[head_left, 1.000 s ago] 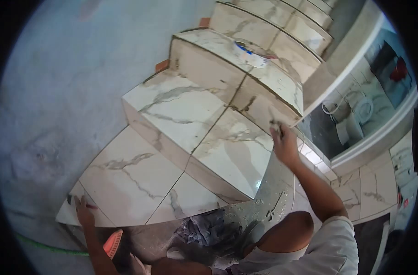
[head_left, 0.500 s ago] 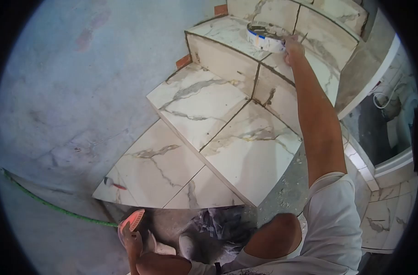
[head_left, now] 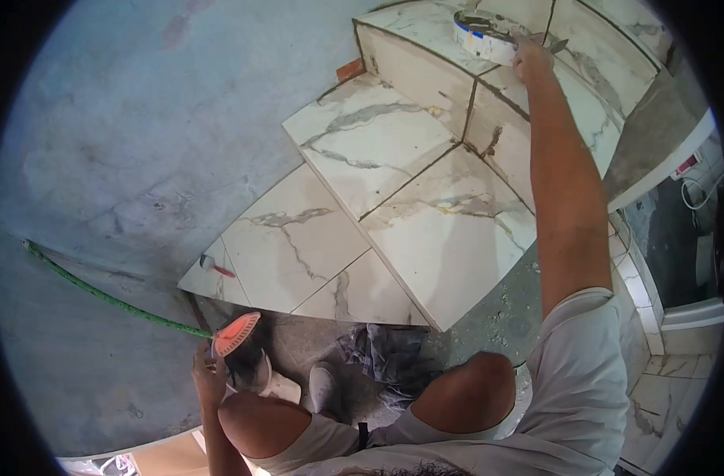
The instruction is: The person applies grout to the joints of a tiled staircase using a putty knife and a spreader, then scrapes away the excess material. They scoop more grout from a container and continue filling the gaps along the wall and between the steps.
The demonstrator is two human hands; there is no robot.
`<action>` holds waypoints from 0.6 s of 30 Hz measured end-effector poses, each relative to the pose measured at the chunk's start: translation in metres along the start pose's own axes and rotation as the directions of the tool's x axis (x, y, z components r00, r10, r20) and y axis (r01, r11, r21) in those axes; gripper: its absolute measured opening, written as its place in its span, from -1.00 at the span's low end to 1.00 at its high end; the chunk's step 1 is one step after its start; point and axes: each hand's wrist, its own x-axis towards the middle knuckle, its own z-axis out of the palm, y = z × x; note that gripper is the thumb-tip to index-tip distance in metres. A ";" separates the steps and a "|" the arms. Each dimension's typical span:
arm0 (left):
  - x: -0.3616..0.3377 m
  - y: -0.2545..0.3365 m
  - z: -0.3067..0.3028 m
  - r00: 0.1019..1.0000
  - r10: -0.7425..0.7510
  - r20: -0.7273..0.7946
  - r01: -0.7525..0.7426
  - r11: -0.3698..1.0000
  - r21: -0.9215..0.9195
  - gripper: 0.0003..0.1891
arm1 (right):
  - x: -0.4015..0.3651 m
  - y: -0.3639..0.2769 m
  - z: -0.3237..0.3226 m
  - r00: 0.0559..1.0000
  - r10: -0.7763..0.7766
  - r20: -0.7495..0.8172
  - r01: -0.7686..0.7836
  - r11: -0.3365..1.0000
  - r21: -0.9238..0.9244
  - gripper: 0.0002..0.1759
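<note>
My right hand (head_left: pixel 531 59) is closed at the rim of a white tub (head_left: pixel 489 49) with a blue band and grey mix inside. A pointed grey blade (head_left: pixel 560 46) sticks out past my fingers; its handle is hidden in the hand. The tub rests on a marble-look stair tread. Low on the left, my left hand (head_left: pixel 209 376) is closed at the edge of a broom's orange head (head_left: pixel 238 333), which has dark bristles beneath. A green handle (head_left: pixel 112 298) runs from the head towards the wall; my exact grip there is partly hidden.
A small hammer-like tool with a red handle (head_left: pixel 218 266) lies on the lowest tread (head_left: pixel 298 246). Crumpled dark cloth (head_left: pixel 389 353) and a white container (head_left: pixel 281 388) are near my feet. The blue-grey wall (head_left: pixel 140 143) stands left; a doorway opens right.
The view has shifted, so the stairs appear higher and further right. The blade by my right hand has turned to point outward to the right. My left hand stays at the orange broom head.
</note>
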 end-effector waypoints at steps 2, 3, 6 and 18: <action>-0.001 0.002 -0.006 1.000 0.004 0.014 -0.004 0.999 -0.042 -0.45 | -0.019 -0.016 -0.007 0.994 0.074 -0.081 -0.069 0.996 0.059 -0.42; -0.002 -0.002 -0.006 0.999 -0.003 0.036 0.005 0.998 -0.070 -0.44 | -0.018 -0.013 -0.017 0.978 0.155 -0.137 -0.138 0.982 0.126 -0.29; -0.012 -0.040 -0.011 1.000 0.022 -0.016 -0.021 0.999 0.038 -0.41 | 0.006 0.015 -0.037 0.995 -0.083 -0.047 0.081 0.996 -0.040 -0.17; -0.047 -0.033 -0.061 0.995 -0.026 -0.096 0.041 0.985 0.165 -0.31 | -0.102 -0.117 -0.015 0.746 0.663 0.062 -0.484 0.475 0.734 0.04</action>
